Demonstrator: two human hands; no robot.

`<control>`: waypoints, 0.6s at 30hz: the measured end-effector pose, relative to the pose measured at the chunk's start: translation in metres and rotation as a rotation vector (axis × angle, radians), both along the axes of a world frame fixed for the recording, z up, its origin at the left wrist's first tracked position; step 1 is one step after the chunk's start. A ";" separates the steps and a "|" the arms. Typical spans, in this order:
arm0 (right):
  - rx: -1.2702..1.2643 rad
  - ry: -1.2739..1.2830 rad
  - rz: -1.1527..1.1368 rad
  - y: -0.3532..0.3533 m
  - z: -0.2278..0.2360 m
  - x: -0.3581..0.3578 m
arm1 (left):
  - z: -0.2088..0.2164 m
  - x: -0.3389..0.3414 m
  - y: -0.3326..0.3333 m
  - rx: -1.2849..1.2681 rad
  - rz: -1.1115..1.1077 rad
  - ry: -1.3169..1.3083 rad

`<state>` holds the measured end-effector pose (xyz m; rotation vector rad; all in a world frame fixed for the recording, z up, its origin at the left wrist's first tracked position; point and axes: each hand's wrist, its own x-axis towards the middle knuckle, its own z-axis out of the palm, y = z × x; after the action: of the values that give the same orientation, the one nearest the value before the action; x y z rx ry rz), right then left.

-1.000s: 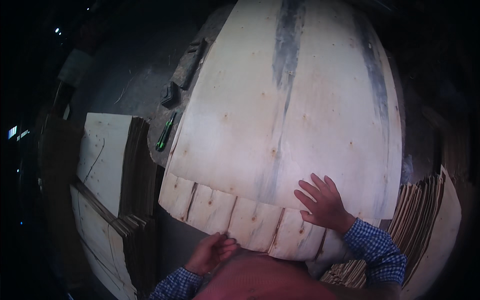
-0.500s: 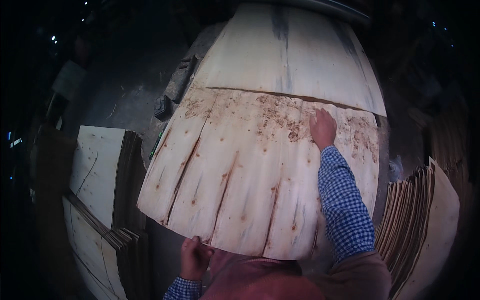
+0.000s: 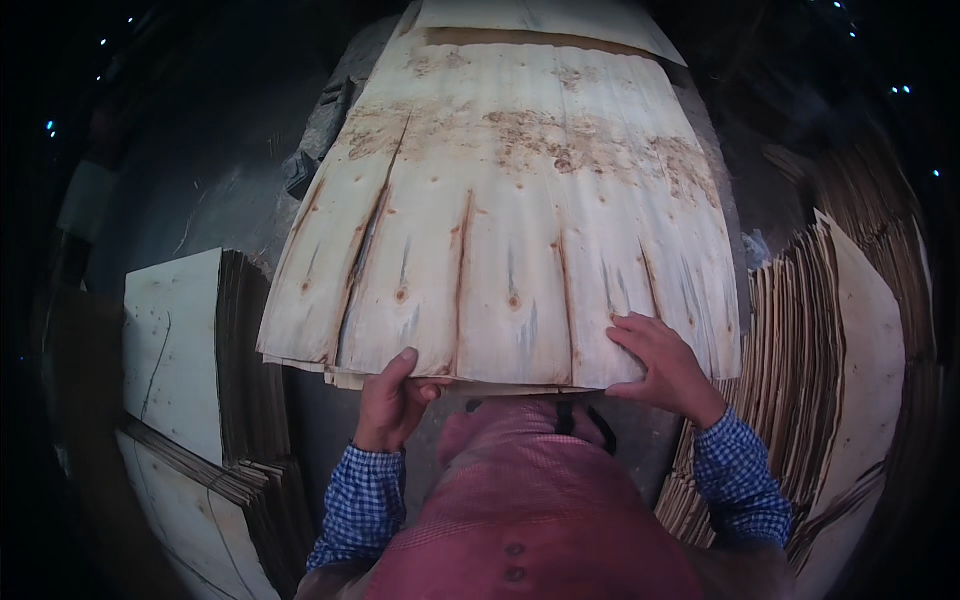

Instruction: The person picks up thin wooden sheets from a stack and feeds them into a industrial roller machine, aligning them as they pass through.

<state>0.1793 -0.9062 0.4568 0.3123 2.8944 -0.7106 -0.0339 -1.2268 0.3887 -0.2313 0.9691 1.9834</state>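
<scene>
A pale wood veneer sheet (image 3: 485, 240) lies in front of me, with brown stains across its far half and several lengthwise dark cracks. At its near edge, left of the middle, my left hand (image 3: 388, 402) is closed on it, thumb on top and fingers partly hidden beneath. My right hand (image 3: 665, 368) rests on the near right edge, fingers spread over the top and thumb at the rim. Other sheet edges peek out under the near left corner. Past a brownish gap lies another veneer sheet (image 3: 545, 14).
Stacks of veneer stand on both sides: a left stack (image 3: 180, 350) with a lower left stack (image 3: 195, 510) nearer me, and a right stack (image 3: 800, 300). A small dark block (image 3: 299, 174) sits left of the sheet. Surroundings are dim.
My right hand has come back from the far stained part to the near edge. The view has shifted, and more sheet shows beyond the stains. My left hand stays at the near edge.
</scene>
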 end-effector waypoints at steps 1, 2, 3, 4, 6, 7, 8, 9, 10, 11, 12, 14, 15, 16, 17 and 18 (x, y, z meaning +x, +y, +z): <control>-0.032 -0.045 -0.004 0.000 0.007 -0.004 | 0.002 0.002 -0.001 -0.016 -0.026 -0.049; -0.042 -0.007 -0.013 0.001 0.013 -0.010 | 0.004 0.002 0.000 -0.005 -0.035 -0.080; -0.007 -0.002 -0.044 -0.002 0.017 -0.014 | 0.005 0.002 -0.001 -0.008 -0.032 -0.099; 0.017 -0.031 0.011 -0.008 0.019 -0.019 | 0.007 0.001 0.000 0.010 -0.039 -0.137; 0.132 -0.084 0.077 -0.018 0.021 -0.025 | 0.007 0.000 -0.002 0.016 -0.021 -0.214; 0.108 -0.008 0.084 -0.022 0.022 -0.027 | 0.005 -0.002 -0.004 0.071 -0.065 -0.194; 0.061 0.052 0.054 -0.024 0.025 -0.027 | 0.005 -0.002 -0.007 0.075 -0.092 -0.164; 0.024 0.039 0.039 -0.024 0.028 -0.027 | 0.004 -0.003 -0.010 0.069 -0.120 -0.136; -0.020 -0.015 0.014 -0.021 0.033 -0.024 | 0.003 -0.003 -0.013 0.061 -0.147 -0.103; -0.005 0.082 0.023 -0.018 0.037 -0.023 | 0.003 -0.002 -0.016 0.083 -0.132 -0.099; 0.006 0.139 0.016 -0.016 0.042 -0.019 | 0.002 -0.001 -0.019 0.108 -0.124 -0.090; 0.138 0.268 0.014 -0.015 0.044 -0.017 | 0.000 0.002 -0.022 0.135 -0.106 -0.065; 0.256 0.332 0.021 -0.018 0.041 -0.017 | 0.000 0.003 -0.022 0.136 -0.093 -0.056; 0.390 0.340 0.035 -0.021 0.035 -0.018 | 0.000 0.005 -0.022 0.139 -0.078 -0.047; 0.417 0.260 0.094 -0.029 0.027 -0.020 | 0.000 0.006 -0.022 0.134 -0.090 -0.039; 0.394 0.289 0.044 -0.037 0.017 -0.023 | 0.002 0.007 -0.022 0.134 -0.104 -0.023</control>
<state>0.1560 -0.9427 0.4742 0.2000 3.2957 -0.1828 -0.0272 -1.2484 0.3907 -0.1268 0.8136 1.9367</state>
